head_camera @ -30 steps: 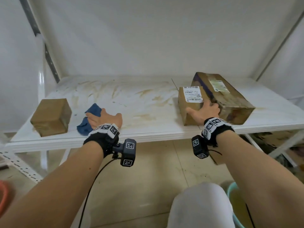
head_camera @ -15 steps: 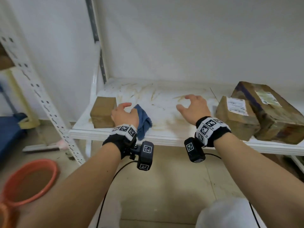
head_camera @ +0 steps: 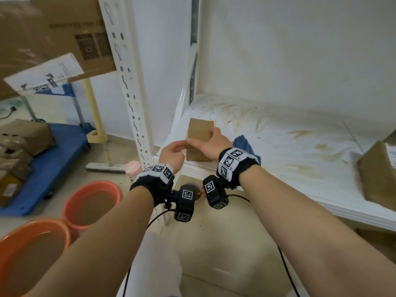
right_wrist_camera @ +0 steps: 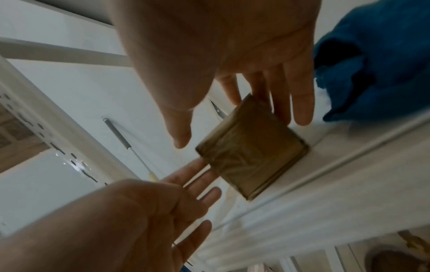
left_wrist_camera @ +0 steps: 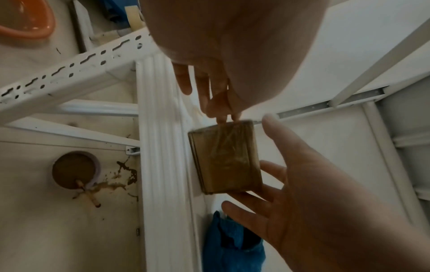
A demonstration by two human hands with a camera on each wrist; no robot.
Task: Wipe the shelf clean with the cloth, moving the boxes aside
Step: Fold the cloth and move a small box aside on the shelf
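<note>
A small brown taped box [head_camera: 200, 142] stands at the left end of the stained white shelf [head_camera: 278, 151], near its front edge. My left hand [head_camera: 179, 146] touches the box's left side with straight fingers. My right hand [head_camera: 211, 139] lies flat against the right side, its thumb off the box in the right wrist view. The box [left_wrist_camera: 225, 158] sits between both hands, seen again [right_wrist_camera: 251, 162] from the right wrist. The blue cloth [head_camera: 246, 144] lies crumpled just right of my right wrist, held by neither hand.
A bigger labelled box [head_camera: 377, 176] stands at the right on the shelf. A perforated upright post [head_camera: 128, 82] rises left of the small box. Two orange basins [head_camera: 90, 202] and a blue cart [head_camera: 53, 163] with cartons are on the floor at left. A bowl [left_wrist_camera: 74, 170] of brown liquid sits below.
The view swung left. My left hand left the cloth and my right hand left the labelled box; both now flank the small box at the shelf's left end.
</note>
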